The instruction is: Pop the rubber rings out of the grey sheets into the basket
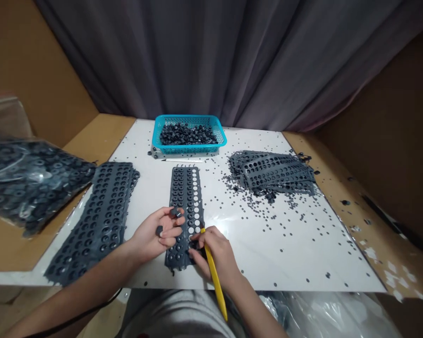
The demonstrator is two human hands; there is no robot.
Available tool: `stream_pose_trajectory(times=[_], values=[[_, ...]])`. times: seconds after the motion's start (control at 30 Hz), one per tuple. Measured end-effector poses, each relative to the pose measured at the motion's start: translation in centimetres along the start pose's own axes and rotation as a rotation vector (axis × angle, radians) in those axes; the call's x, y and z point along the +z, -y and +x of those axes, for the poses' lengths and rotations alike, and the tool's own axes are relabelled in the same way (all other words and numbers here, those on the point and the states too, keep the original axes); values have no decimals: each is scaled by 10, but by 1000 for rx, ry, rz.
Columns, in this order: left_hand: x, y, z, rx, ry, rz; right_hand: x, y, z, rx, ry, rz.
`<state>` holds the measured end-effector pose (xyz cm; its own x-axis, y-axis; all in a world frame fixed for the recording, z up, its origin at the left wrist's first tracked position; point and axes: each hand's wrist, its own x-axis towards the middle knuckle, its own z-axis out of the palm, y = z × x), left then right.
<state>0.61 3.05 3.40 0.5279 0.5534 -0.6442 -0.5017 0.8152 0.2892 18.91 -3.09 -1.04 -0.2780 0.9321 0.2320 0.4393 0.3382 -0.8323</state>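
Observation:
My left hand is palm up with its fingers curled around several small black rubber pieces. It hovers over the left side of a dark grey rubber sheet lying on the white table. Rows of round parts fill most of this sheet, while one column at its right shows white through open holes. My right hand grips a slim yellow tool, its rear end slanting toward me. The right fingertips touch the sheet's lower right part, and what lies under them is partly hidden.
A blue basket of black pieces stands at the back, with a thin white pen-like tool before it. More sheets lie left, beside a clear bag of rubber parts. Punched sheets are heaped right among scattered little discs.

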Motion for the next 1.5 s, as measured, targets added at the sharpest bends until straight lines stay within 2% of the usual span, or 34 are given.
stream_pose_trajectory(times=[0.1,0.2,0.4,0.47,0.6,0.7,0.87,1.1,1.3,1.5], values=[[4,1,-1,54,-15,2,3,-3,0,-1,14,-84],[5,4,3,96,-50,-45,5,-8,-1,31,-33,-40],[6,11,12,182,-89,-3,-3,-2,7,232,-328,244],[7,14,13,173,-50,-65,-6,4,12,222,-410,267],[5,18,15,154,119,-213,-6,15,20,124,-485,247],[6,19,14,138,190,-228,-1,20,26,34,-482,204],[9,22,11,120,208,-225,-1,22,34,-82,-407,121],[15,28,9,160,222,-165,-12,18,38,-104,-394,62],[19,34,11,158,207,-162,-8,21,37,-176,-256,-18],[26,36,5,172,210,-181,-6,22,40,-118,-257,20]])
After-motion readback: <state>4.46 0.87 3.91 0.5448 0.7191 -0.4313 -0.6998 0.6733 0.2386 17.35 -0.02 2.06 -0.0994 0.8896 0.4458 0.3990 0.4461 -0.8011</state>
